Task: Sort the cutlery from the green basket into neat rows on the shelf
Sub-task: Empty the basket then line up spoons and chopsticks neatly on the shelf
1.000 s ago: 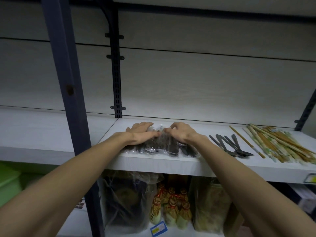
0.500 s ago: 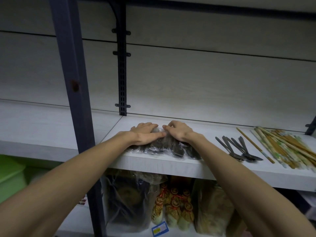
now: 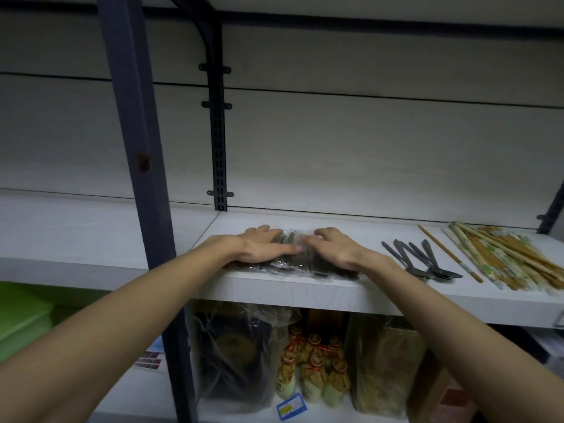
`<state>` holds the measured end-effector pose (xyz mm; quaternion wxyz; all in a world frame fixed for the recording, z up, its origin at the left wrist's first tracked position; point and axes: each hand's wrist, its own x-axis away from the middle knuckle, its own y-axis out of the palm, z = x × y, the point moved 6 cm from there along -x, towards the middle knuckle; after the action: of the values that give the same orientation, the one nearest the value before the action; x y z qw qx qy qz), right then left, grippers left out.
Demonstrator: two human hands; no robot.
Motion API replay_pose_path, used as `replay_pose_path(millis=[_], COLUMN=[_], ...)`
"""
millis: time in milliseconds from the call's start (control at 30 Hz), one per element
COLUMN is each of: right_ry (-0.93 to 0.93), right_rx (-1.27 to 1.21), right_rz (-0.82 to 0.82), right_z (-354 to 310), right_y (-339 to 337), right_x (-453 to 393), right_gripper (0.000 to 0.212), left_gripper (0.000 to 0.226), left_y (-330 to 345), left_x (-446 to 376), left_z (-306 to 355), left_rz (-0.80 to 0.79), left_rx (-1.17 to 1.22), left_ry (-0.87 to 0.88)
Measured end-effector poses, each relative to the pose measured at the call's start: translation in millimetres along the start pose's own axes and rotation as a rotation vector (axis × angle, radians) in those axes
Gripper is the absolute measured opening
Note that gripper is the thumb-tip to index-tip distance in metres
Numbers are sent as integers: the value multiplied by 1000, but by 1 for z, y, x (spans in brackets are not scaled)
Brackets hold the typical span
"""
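A clear plastic pack of dark cutlery lies near the front edge of the white shelf. My left hand rests flat on its left part, fingers spread. My right hand lies flat on its right part, fingertips almost meeting the left hand's. Neither hand grips the pack. To the right lie several loose metal spoons, bowls toward me, then a single chopstick and a pile of wrapped chopsticks. The green basket shows at the far left below the shelf.
A dark metal upright stands in front of the shelf to the left of my left arm. A slotted rail runs up the back wall. On the lower shelf stand bagged goods and small bottles.
Both hands stay pressed on the pack. Their fingers have flattened and spread slightly further over it, and the camera has shifted a little.
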<state>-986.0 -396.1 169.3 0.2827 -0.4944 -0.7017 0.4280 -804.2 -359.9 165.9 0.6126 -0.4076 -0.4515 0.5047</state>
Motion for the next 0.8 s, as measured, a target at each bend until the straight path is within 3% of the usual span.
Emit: replay_pose_path(millis=[167,267,367,533,667,800], right_ry=[-24,-32,6,120,171,182], right_rx=[-58,-258,-162,-160,-338,-482], right_rz=[55,150,239,110,173,189], right_z=[-8,-8,-1,3,-2,-6], right_y=[-7,-24,-34,-20,-18,-15], right_x=[26,39,49,63,65,67], right_gripper=[62,55,54,48,44,41], left_gripper=[98,90,95,98,70,66], left_y=[4,1,-6,1,-1,-9], left_x=[-2,3,9,20,22,26], left_z=[3,4,-4,-2,6,3], left_rz=[20,53,116,8,29,74], left_rx=[76,129,159,182,301,480], left_ry=[-45,-42,-54,-31,-51,-85])
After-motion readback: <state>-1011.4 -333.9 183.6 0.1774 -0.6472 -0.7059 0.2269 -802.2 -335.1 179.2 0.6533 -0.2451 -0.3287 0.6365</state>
